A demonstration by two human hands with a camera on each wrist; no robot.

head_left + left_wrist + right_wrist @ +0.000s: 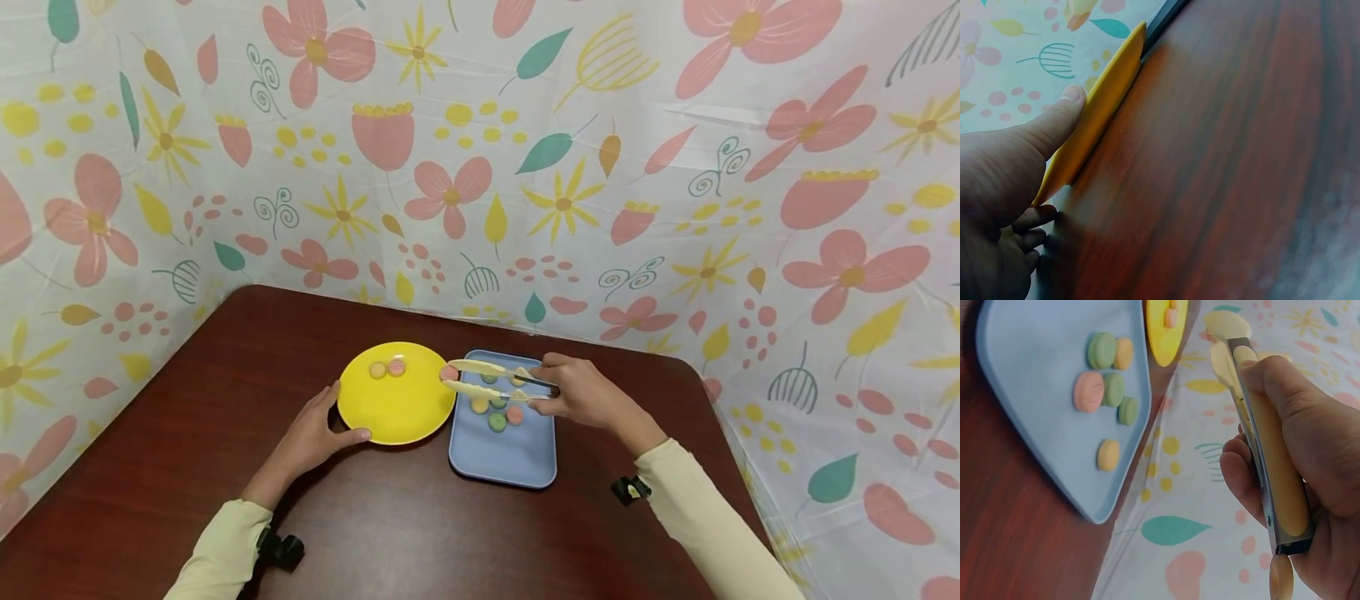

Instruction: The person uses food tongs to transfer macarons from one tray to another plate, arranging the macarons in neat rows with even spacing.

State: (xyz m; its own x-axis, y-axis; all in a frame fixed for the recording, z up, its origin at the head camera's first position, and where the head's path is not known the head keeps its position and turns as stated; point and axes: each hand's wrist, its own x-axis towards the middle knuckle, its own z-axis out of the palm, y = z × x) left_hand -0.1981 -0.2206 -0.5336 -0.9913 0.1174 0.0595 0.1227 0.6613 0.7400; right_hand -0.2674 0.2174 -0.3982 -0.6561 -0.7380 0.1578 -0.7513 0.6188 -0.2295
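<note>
My left hand point(311, 437) holds the left side of a yellow plate point(397, 417), its thumb on the near rim and its fingers along the left edge. Two macarons, one yellow point(377, 370) and one pink point(397, 367), lie on that plate. With my right hand point(581, 390) I grip tongs point(1279, 462) with cream-coloured tips and handles. Between the tips is a pink macaron point(448, 373), held near the plate's right rim. Under the tongs lies a blue tray point(502, 462) with several macarons, among them a green one point(497, 422) and a pink one point(1089, 392).
Plate and tray sit side by side on a dark reddish-brown wooden table point(397, 533). A white flower-patterned cloth point(480, 242) hangs behind the table and along its sides. Each wrist wears a small black camera.
</note>
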